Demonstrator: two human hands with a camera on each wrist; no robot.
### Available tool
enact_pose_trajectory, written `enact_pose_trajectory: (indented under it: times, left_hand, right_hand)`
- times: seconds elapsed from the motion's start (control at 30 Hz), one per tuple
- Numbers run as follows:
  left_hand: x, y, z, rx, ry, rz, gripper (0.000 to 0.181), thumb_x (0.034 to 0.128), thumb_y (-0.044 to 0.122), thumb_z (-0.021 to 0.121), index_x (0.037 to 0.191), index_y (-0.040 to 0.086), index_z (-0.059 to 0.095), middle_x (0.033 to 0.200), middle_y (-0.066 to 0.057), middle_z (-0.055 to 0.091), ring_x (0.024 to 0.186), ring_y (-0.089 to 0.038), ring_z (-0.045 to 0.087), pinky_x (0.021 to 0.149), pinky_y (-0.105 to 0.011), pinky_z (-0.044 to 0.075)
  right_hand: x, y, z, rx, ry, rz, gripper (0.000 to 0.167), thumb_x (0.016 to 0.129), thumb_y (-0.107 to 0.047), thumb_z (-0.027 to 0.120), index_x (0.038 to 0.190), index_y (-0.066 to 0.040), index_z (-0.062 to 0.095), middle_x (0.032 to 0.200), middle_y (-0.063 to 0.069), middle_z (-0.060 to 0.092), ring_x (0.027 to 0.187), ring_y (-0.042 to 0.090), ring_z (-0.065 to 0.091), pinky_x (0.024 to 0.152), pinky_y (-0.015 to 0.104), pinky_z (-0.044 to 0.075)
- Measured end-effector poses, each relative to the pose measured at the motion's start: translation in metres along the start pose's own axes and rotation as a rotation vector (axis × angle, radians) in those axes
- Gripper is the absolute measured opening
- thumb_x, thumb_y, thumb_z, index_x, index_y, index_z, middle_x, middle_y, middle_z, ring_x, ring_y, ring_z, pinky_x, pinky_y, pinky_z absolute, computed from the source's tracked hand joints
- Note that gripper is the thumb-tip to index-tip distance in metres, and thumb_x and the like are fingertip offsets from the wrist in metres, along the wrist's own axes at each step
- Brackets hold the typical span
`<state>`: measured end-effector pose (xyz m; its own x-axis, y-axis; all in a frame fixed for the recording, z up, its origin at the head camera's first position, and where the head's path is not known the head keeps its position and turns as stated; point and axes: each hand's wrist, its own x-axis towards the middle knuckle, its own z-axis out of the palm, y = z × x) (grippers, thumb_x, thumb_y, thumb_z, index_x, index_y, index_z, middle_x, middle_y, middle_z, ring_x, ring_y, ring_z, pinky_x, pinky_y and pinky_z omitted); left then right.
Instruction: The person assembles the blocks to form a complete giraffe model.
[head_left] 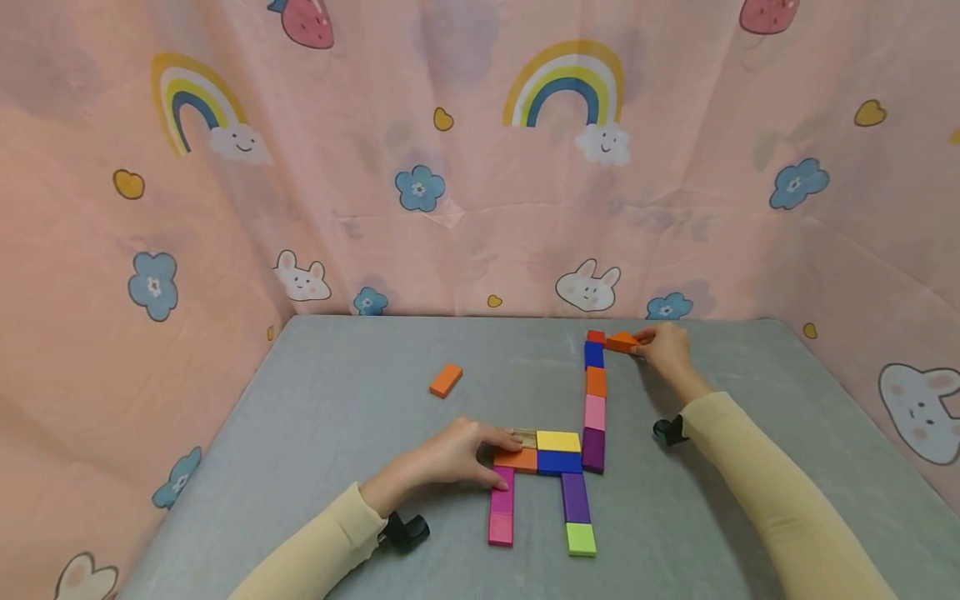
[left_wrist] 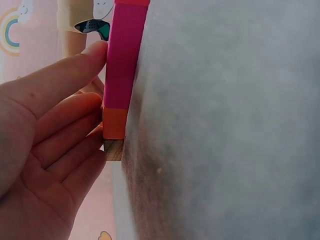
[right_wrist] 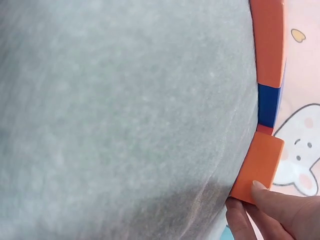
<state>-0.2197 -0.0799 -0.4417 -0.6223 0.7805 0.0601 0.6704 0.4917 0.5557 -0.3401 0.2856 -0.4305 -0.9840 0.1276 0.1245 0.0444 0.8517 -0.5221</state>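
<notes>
My right hand pinches an orange wedge-shaped block between thumb and fingers. That block lies beside the red block at the far end of a column; in the right wrist view the orange block appears against it. My left hand rests at the left end of a flat block cluster, its fingers over the wooden block and orange block. The left thumb touches a magenta block, also seen in the left wrist view. Yellow and blue blocks adjoin on the right.
Below red, the column runs through blue, orange, pink and purple blocks. A violet block and a lime block extend toward me. One loose orange block lies on the grey table, backed by a pink curtain.
</notes>
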Motion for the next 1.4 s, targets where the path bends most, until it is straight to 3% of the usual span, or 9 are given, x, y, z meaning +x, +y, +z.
enact_pose_trajectory:
  times: [0.43, 0.63, 0.9, 1.03, 1.17, 1.4]
  left_hand:
    - [0.001, 0.000, 0.000, 0.007, -0.007, -0.007, 0.053, 0.0760, 0.036, 0.079, 0.125, 0.023, 0.064, 0.127, 0.011, 0.061, 0.126, -0.004, 0.049, 0.103, -0.027, 0.042]
    - [0.003, 0.001, 0.001, 0.007, -0.006, 0.002, 0.053, 0.0757, 0.035, 0.079, 0.125, 0.022, 0.064, 0.127, 0.011, 0.061, 0.126, -0.004, 0.049, 0.104, -0.027, 0.042]
    - [0.001, 0.001, 0.001, 0.003, -0.004, 0.004, 0.053, 0.0754, 0.033, 0.080, 0.124, 0.021, 0.064, 0.127, 0.009, 0.062, 0.127, -0.005, 0.049, 0.104, -0.028, 0.042]
    - [-0.001, 0.001, 0.000, 0.014, 0.002, 0.004, 0.053, 0.0751, 0.034, 0.080, 0.124, 0.022, 0.065, 0.126, 0.010, 0.062, 0.127, -0.006, 0.049, 0.104, -0.028, 0.042]
    - [-0.001, 0.002, -0.001, 0.015, -0.002, -0.009, 0.053, 0.0753, 0.033, 0.080, 0.124, 0.022, 0.064, 0.127, 0.010, 0.061, 0.127, -0.006, 0.049, 0.104, -0.029, 0.042]
    - [0.000, 0.003, 0.000, 0.018, -0.009, -0.003, 0.052, 0.0756, 0.032, 0.080, 0.124, 0.021, 0.065, 0.127, 0.010, 0.062, 0.127, -0.006, 0.049, 0.103, -0.028, 0.042]
  right_hand:
    - [-0.001, -0.001, -0.002, 0.012, -0.038, 0.023, 0.033, 0.085, -0.009, 0.068, 0.112, 0.010, 0.064, 0.107, 0.029, 0.065, 0.102, 0.042, 0.051, 0.089, 0.049, 0.045]
    - [-0.008, 0.006, -0.014, 0.047, -0.030, -0.002, 0.047, 0.088, -0.023, 0.067, 0.119, 0.012, 0.059, 0.114, 0.031, 0.062, 0.106, 0.044, 0.056, 0.090, 0.052, 0.048]
    - [-0.046, -0.006, -0.027, -0.121, -0.026, -0.219, 0.069, 0.087, -0.046, 0.064, 0.131, 0.006, 0.051, 0.120, 0.030, 0.059, 0.101, 0.043, 0.059, 0.084, 0.053, 0.050]
    - [-0.071, -0.016, -0.024, -0.163, -0.050, -0.340, 0.068, 0.084, -0.041, 0.070, 0.134, 0.001, 0.051, 0.107, 0.029, 0.065, 0.091, 0.040, 0.063, 0.075, 0.050, 0.054]
    - [-0.092, -0.022, -0.015, -0.153, -0.084, -0.460, 0.066, 0.079, -0.034, 0.076, 0.130, 0.002, 0.054, 0.105, 0.027, 0.067, 0.094, 0.041, 0.064, 0.078, 0.051, 0.054]
    - [-0.117, -0.027, -0.004, -0.115, -0.214, -0.510, 0.067, 0.078, -0.037, 0.076, 0.130, -0.001, 0.056, 0.122, 0.020, 0.063, 0.108, 0.037, 0.062, 0.087, 0.051, 0.051]
